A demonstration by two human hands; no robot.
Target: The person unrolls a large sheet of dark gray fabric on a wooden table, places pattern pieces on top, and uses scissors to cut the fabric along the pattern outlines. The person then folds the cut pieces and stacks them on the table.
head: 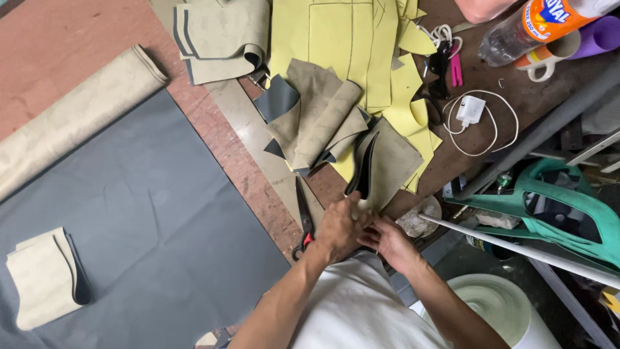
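Head view looks down on a cluttered desk (58, 39). Both hands meet at its near edge. The left hand (339, 226) has its fingers closed on the near end of a folded tan-and-dark cut piece (381, 165) that stands up on edge and leans away towards the far side. The right hand (387, 240) lies just beside it, touching the left; whether its fingers grip anything I cannot tell, for the left hand covers them.

Scissors (303, 216) with red handles lie just left of the left hand, blades pointing far. Beyond the piece, a heap of curled tan pieces (320, 116) crowds against yellow patterns (352, 45). To the left a dark grey sheet (148, 213) covers the desk, with a tan roll (77, 110) along its far edge and a folded tan stack (45, 278) at its near left. On the far right lie a white charger (470, 111) with its cable, pink clips (455, 68) and a bottle (536, 29). A green frame (568, 207) stands off the desk to the right, and a pale roll (497, 307) sits near the person's right arm.
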